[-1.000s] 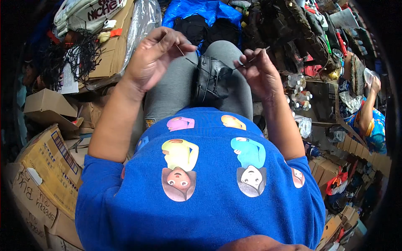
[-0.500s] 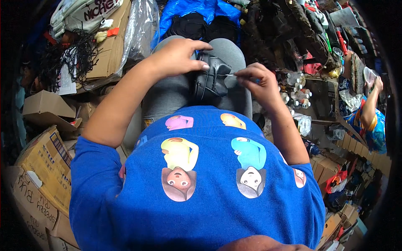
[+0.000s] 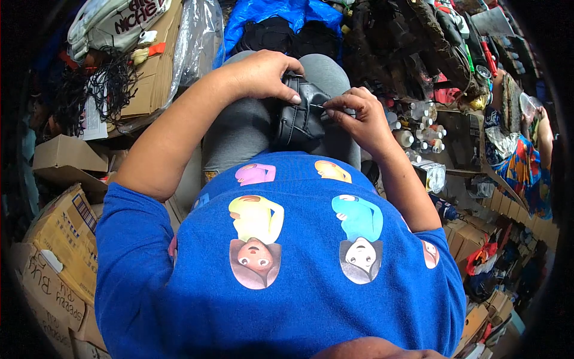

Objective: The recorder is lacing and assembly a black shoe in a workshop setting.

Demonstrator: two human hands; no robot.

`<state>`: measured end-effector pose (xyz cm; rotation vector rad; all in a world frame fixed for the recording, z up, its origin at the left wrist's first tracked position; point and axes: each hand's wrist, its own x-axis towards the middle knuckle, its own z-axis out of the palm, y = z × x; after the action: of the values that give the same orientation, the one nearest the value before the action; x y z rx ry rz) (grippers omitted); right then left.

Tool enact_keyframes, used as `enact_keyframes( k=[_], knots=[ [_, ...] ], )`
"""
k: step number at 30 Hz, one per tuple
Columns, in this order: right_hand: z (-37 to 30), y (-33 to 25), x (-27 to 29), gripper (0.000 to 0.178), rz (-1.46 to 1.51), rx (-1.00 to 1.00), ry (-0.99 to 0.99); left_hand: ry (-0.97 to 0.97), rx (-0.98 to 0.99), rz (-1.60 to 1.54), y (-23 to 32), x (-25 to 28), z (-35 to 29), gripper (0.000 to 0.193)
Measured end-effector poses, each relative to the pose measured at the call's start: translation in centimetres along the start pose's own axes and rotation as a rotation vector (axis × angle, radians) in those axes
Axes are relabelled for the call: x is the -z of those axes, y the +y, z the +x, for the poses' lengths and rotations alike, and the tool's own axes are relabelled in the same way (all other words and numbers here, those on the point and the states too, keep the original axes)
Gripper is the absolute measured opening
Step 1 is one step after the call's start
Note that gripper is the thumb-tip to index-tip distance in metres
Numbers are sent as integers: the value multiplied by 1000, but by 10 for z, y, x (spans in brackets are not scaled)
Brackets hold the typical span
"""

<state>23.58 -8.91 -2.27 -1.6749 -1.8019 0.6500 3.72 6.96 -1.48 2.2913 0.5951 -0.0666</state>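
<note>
Setting: cluttered workshop, by appearance. Evidence: stitched black leather-like piece (image 3: 304, 119) on a grey-trousered lap (image 3: 239, 128); tangled thin black cords (image 3: 109, 90); open brown cardboard box (image 3: 67, 157); yellow-sided cardboard carton (image 3: 69, 239); clustered small translucent plastic bottles (image 3: 405, 139).

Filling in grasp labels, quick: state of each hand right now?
Left hand: closed on the black leather-like piece, thumb on top.
Right hand: closed, pinching a thin needle-like item; exact kind unclear.

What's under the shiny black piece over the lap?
Grey trousers show on both sides of the shiny black piece. Directly beneath, all is covered; what it touches can't be told.
</note>
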Motion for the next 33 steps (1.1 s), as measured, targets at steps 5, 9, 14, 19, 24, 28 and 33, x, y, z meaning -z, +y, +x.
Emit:
enact_keyframes(
  k=[5,9,14,19,24,28,33],
  knots=[
    [1,0,1,14,-18,-3,-21,-22,15,-27,1,1,1,53],
    [5,0,-4,13,54,-29,-75,-46,27,-34,6,3,4,52],
    [9,24,-13,13,268,-96,-101,-46,17,-131,4,-2,11,46],
    [13,30,-18,14,296,-86,-131,58,-57,-184,-12,-19,15,46],
    [7,13,-24,12,-10,-5,6,27,34,-212,-3,-17,4,42],
    [-3,0,-17,22,-157,229,74,273,-32,-190,-5,-26,-27,28],
    [-7,3,-14,31,-89,184,29,494,-134,-145,17,-26,-58,27]
  ],
)
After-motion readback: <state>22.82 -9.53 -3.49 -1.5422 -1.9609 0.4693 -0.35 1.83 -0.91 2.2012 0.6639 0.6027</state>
